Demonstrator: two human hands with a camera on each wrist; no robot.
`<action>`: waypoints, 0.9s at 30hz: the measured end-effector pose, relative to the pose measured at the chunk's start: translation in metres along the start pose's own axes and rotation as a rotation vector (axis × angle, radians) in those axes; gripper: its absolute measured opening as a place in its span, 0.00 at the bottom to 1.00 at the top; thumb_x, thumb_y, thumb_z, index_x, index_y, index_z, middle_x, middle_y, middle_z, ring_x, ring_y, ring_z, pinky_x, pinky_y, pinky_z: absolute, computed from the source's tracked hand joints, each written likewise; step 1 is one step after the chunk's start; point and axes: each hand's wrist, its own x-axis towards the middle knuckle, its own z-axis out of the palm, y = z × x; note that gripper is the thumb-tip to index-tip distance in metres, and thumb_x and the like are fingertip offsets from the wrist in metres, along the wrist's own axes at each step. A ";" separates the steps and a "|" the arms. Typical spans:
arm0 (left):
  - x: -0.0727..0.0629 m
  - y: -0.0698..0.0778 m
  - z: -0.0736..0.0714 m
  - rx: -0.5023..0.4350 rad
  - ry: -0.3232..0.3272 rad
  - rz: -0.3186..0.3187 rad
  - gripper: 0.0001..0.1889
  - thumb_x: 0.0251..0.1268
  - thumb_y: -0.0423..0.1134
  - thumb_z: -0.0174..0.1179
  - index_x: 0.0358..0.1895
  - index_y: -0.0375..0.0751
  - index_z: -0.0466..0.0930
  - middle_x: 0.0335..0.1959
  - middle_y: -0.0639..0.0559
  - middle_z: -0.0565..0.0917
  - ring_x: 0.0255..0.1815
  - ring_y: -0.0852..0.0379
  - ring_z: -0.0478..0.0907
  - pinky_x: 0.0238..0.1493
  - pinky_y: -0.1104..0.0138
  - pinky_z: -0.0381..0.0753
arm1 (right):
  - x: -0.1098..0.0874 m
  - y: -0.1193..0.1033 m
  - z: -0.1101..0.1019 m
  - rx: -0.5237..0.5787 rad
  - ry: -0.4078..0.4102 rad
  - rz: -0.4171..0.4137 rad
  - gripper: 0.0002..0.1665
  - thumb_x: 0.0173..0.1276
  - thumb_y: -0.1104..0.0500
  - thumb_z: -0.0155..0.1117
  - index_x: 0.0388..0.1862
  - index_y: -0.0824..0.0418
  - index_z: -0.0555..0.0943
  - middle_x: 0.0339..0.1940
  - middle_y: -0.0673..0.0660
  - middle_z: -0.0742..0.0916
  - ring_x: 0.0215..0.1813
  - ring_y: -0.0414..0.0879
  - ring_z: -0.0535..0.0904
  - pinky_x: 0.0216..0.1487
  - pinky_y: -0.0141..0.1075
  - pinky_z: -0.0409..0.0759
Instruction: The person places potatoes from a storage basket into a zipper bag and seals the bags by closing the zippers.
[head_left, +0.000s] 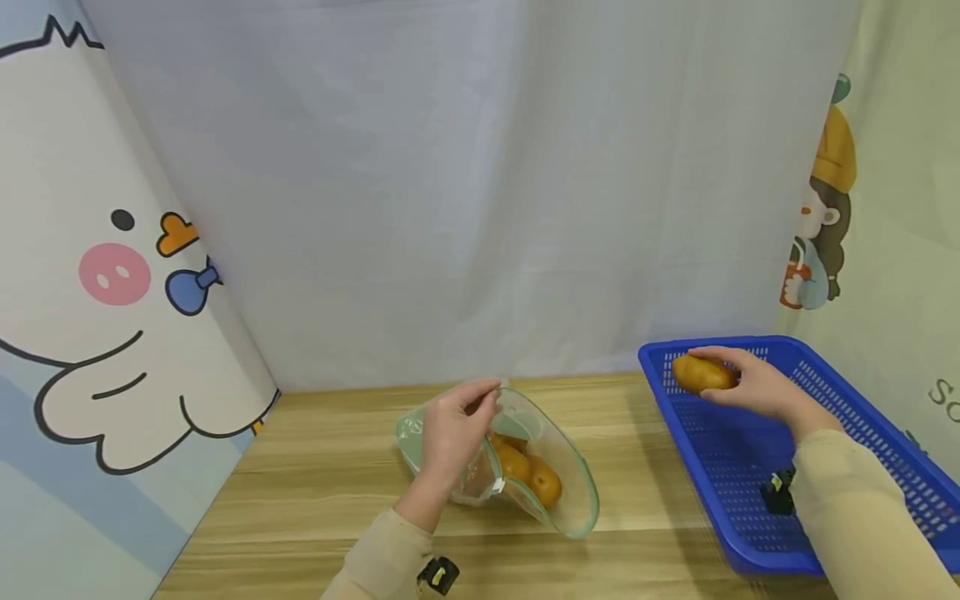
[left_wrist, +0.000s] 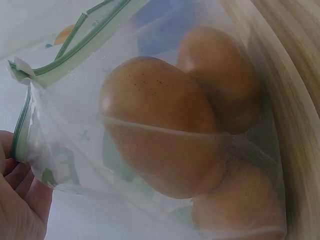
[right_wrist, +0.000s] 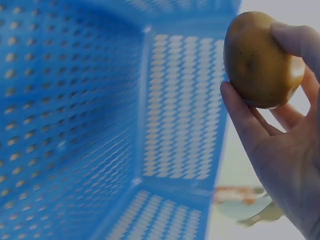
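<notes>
My left hand point(head_left: 453, 429) pinches the rim of a clear zip bag point(head_left: 562, 446) with green edging, which leans open on the table. Several brown potatoes point(left_wrist: 160, 110) lie inside it, visible through the plastic in the left wrist view. Over the far left part of the blue basket point(head_left: 693, 471), my right hand point(head_left: 761, 392) holds another potato point(head_left: 699, 375) between thumb and fingers. The right wrist view shows this potato point(right_wrist: 257, 60) level with the basket's rim, its smooth skin marked by small dark spots.
The wooden table point(head_left: 300, 483) carries the bag at its middle and the perforated basket at the right. A pale curtain point(head_left: 450, 208) hangs right behind them, with printed cloths at both sides. A small black device point(head_left: 438, 575) sits at each wrist.
</notes>
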 end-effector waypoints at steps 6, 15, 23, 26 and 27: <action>0.000 0.002 0.000 0.009 0.000 -0.002 0.08 0.66 0.29 0.64 0.45 0.35 0.89 0.35 0.43 0.88 0.19 0.52 0.83 0.18 0.74 0.80 | 0.005 -0.036 -0.003 -0.041 0.029 -0.143 0.37 0.62 0.61 0.74 0.70 0.62 0.72 0.62 0.66 0.76 0.55 0.57 0.75 0.49 0.46 0.82; 0.001 0.000 0.001 -0.005 -0.002 0.006 0.08 0.65 0.28 0.64 0.46 0.35 0.88 0.36 0.42 0.88 0.21 0.48 0.84 0.19 0.74 0.80 | 0.007 -0.095 0.008 -0.030 0.033 -0.434 0.37 0.59 0.65 0.75 0.68 0.58 0.74 0.64 0.61 0.74 0.58 0.54 0.73 0.46 0.37 0.83; 0.001 0.000 0.001 0.017 0.001 0.017 0.08 0.65 0.28 0.65 0.45 0.36 0.89 0.35 0.44 0.89 0.23 0.55 0.85 0.19 0.73 0.81 | 0.004 -0.139 0.031 -0.060 0.023 -0.686 0.43 0.52 0.70 0.77 0.68 0.54 0.74 0.67 0.59 0.73 0.62 0.52 0.73 0.51 0.41 0.83; 0.001 0.002 0.001 0.018 0.002 0.017 0.08 0.65 0.29 0.65 0.45 0.35 0.89 0.34 0.44 0.89 0.23 0.55 0.85 0.19 0.73 0.81 | 0.002 -0.152 0.041 -0.062 0.015 -0.754 0.44 0.51 0.68 0.78 0.68 0.53 0.75 0.68 0.59 0.73 0.63 0.53 0.72 0.53 0.41 0.83; 0.001 0.002 0.000 0.014 0.001 0.013 0.08 0.65 0.29 0.64 0.45 0.35 0.89 0.34 0.44 0.89 0.23 0.54 0.85 0.19 0.73 0.80 | 0.002 -0.156 0.045 -0.063 0.010 -0.772 0.44 0.51 0.68 0.78 0.68 0.52 0.75 0.68 0.59 0.72 0.64 0.53 0.72 0.53 0.41 0.83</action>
